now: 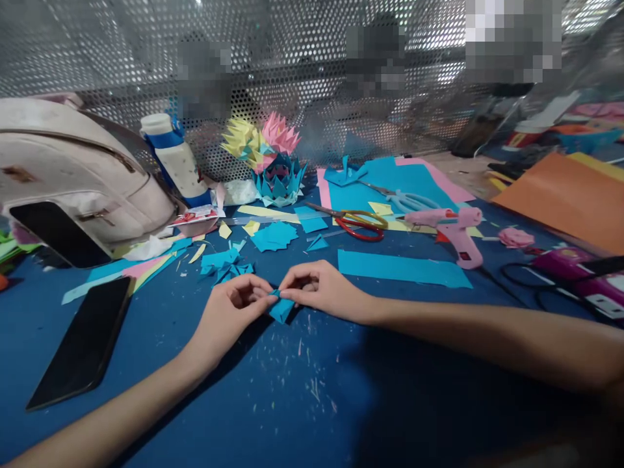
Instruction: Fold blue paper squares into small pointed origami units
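Note:
Between my two hands is a small folded piece of blue paper (281,312), held just above the blue tabletop. My left hand (240,300) pinches its upper left edge between thumb and fingertips. From the other side my right hand (325,290) pinches the top right edge, so the fingertips of both hands nearly meet. Behind my left hand lies a cluster of folded blue paper pieces (225,262). A blue paper strip (402,268) lies flat beyond my right wrist, and a jagged blue paper shape (275,236) rests farther back.
Scissors with red and yellow handles (361,223), light blue scissors (409,200) and a pink glue gun (455,231) lie at right. Paper flowers (280,179) stand at the back. Left are a phone (85,341), another phone (61,233), a backpack (73,156) and a bottle (178,162).

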`<action>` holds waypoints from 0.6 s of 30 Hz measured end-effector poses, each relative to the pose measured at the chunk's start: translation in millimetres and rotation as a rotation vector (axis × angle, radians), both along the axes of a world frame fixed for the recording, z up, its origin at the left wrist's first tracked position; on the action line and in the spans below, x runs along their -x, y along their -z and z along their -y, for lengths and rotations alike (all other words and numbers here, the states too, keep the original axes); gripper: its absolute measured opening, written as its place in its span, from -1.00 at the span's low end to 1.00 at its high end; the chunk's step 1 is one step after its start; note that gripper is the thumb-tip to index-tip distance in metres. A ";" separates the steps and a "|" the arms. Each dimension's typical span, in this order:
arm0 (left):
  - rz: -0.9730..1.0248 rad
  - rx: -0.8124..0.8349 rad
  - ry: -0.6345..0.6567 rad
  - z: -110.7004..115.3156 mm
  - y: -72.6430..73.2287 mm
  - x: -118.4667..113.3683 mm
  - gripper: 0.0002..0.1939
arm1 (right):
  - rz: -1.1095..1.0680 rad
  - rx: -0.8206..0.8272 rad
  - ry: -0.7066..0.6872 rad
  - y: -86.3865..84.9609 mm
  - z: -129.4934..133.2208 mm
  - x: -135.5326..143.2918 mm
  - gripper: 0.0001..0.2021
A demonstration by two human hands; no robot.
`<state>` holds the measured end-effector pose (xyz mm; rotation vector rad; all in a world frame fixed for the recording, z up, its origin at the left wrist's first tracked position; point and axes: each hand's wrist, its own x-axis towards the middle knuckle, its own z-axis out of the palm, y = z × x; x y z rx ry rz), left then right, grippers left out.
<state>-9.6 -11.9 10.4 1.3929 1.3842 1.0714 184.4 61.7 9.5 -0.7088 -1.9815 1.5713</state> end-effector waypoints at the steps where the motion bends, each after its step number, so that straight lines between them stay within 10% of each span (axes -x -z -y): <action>1: 0.000 0.004 0.000 -0.2 0.2 -0.2 -0.81 | -0.003 0.014 0.007 0.5 0.2 0.0 -0.80; 18: -0.020 0.021 -0.034 0.9 -5.7 -5.0 -0.78 | -0.018 -0.054 -0.017 3.4 1.9 -2.2 -0.84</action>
